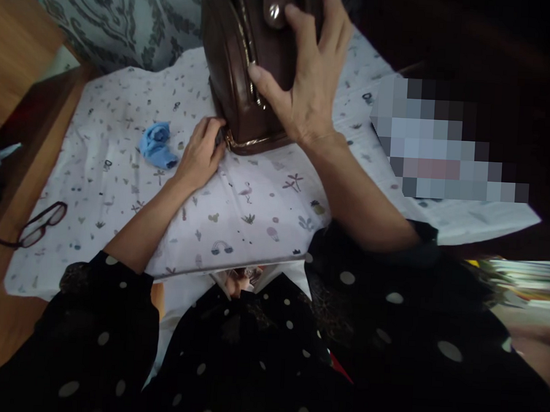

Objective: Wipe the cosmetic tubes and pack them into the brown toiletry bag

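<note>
A dark brown leather bag (228, 50) with a gold zip lies on a white patterned cloth (251, 211) at the top centre. My right hand (309, 79) rests on top of the bag, fingers spread flat over its side near a metal snap. My left hand (201, 153) is curled at the bag's lower left corner, fingertips pinched at the end of the zip; the zip pull itself is hidden under the fingers. A crumpled blue cloth (157, 144) lies just left of my left hand.
Dark-rimmed glasses (41, 224) lie at the cloth's left edge on the wooden table (2, 314). A newspaper (477, 216) spreads to the right under the cloth. A patterned grey fabric (123, 20) hangs behind. A stack of papers (524, 277) sits at right.
</note>
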A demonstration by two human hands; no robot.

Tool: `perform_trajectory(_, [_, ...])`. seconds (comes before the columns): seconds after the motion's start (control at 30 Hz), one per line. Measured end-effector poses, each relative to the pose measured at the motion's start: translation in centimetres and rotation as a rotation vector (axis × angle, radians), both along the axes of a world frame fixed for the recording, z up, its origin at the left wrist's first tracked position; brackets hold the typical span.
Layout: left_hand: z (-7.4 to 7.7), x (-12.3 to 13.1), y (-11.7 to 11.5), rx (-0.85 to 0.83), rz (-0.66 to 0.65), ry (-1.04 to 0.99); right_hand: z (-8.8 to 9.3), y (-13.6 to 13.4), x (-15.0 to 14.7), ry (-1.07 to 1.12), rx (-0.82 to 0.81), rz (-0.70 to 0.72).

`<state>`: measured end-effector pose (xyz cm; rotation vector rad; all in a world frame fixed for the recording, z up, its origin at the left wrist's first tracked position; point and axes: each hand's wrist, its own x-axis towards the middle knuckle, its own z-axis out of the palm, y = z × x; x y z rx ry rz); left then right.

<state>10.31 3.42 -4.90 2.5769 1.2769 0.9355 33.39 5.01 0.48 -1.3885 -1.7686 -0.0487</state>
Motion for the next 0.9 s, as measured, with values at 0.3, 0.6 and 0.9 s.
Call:
perform_trajectory(0.3, [1.0, 0.8, -1.2, -0.011, 0.08, 0.047, -0.7, 0.7, 0.0, 0.057, 0.041, 0.044])
perform_trajectory(0.6, [0.7, 0.9, -1.4, -0.051, 0.094, -0.015, -1.8, 1.3, -0.2, 0.06, 0.207, 0.017])
perform_trajectory(0.9, [0.5, 1.0, -1.4, -0.05, 0.093, -0.038, -1.8, 1.4, -0.3, 0.04, 0.233, 0.004])
